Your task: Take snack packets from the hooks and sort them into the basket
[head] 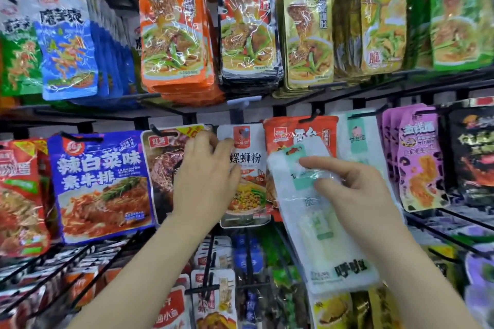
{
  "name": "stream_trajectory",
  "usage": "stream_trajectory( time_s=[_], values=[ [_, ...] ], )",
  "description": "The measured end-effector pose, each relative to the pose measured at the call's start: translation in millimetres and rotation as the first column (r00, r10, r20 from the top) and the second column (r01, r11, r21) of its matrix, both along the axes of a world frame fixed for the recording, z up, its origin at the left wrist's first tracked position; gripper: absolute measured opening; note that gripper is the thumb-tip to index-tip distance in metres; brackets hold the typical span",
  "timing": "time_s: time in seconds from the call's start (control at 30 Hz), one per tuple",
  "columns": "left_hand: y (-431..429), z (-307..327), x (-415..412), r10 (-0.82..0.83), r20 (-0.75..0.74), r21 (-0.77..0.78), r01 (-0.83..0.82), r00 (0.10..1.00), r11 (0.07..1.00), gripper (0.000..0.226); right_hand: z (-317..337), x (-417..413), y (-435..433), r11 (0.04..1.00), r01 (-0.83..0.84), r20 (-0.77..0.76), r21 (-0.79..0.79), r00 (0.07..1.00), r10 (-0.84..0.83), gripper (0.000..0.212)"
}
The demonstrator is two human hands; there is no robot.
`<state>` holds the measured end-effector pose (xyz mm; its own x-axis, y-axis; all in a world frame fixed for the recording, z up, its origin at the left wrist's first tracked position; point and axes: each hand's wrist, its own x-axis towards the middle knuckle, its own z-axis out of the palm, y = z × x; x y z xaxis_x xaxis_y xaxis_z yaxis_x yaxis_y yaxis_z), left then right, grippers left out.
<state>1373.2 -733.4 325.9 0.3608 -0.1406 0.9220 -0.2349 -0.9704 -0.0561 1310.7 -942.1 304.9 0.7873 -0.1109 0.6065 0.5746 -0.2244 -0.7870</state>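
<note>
Left hand (205, 176): raised to the middle row of the display, back toward the camera, forearm rising from lower left. Its fingers curl over the top left corner of a white noodle packet (247, 189) that hangs on its hook, and the thumb lies on the packet's front; the hand pinches this packet. Just left of the hand, partly covered by it, hangs a brown packet (160, 168), and further left a blue packet (101, 181).

Right hand (361, 195): held level with the left, close beside it, forearm rising from lower right. It grasps a pale green-labelled packet (328, 243), two fingers pressed on the front near the top. This packet is off the hooks, tilted, its lower end hanging below the hand. Behind it hangs a red packet (294, 131); to the right of the hand, purple packets (417, 163).

Wire rack (441, 230): the row above both hands carries stacked orange packets (173, 27), with dark, gold and green stacks beside them. Below the hands hang smaller, blurred packets.
</note>
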Motion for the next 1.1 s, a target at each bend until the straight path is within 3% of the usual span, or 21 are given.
stream_trajectory(
  time_s=[0.1, 0.2, 0.3, 0.47, 0.53, 0.83, 1.0, 1.1],
  values=[
    [-7, -4, -32, -0.345, -0.127, -0.337, 0.287, 0.930, 0.897, 0.008, 4, -7, -2, 0.999, -0.010, 0.016, 0.031, 1.000, 0.010, 0.040],
    [-27, -20, -62, -0.718, -0.224, -0.638, 0.458, 0.659, 0.619, 0.000, 4, -7, -5, 0.996, -0.026, 0.081, 0.080, 0.997, 0.019, 0.044],
    [-49, -31, -78, -0.901, -0.199, -0.778, 0.497, 0.386, 0.385, 0.035, 1, -9, -6, 0.994, -0.061, 0.150, 0.090, 0.988, 0.047, 0.048],
    [-65, -33, -80, -0.939, 0.027, -0.799, 0.572, 0.344, 0.187, 0.060, -1, -20, -11, 0.977, -0.158, 0.214, 0.141, 0.969, 0.126, 0.054],
    [-69, -33, -80, -0.936, 0.038, -0.733, 0.646, 0.349, 0.211, 0.070, -4, -25, -15, 0.982, -0.148, 0.227, 0.120, 0.967, 0.118, 0.053],
    [-111, -20, -78, -0.878, -0.114, -0.450, 0.764, 0.464, 0.462, 0.059, 2, -35, -61, 0.973, -0.094, 0.206, 0.211, 0.977, 0.050, 0.035],
    [-141, -1, -71, -0.877, -0.116, -0.471, 0.752, 0.466, 0.461, 0.069, 21, -28, -89, 0.974, -0.097, 0.226, 0.205, 0.973, 0.049, 0.039],
    [-153, 8, -64, -0.851, -0.100, -0.447, 0.741, 0.515, 0.501, 0.070, 32, -15, -101, 0.988, -0.057, 0.263, 0.145, 0.965, 0.018, 0.040]
  ],
)
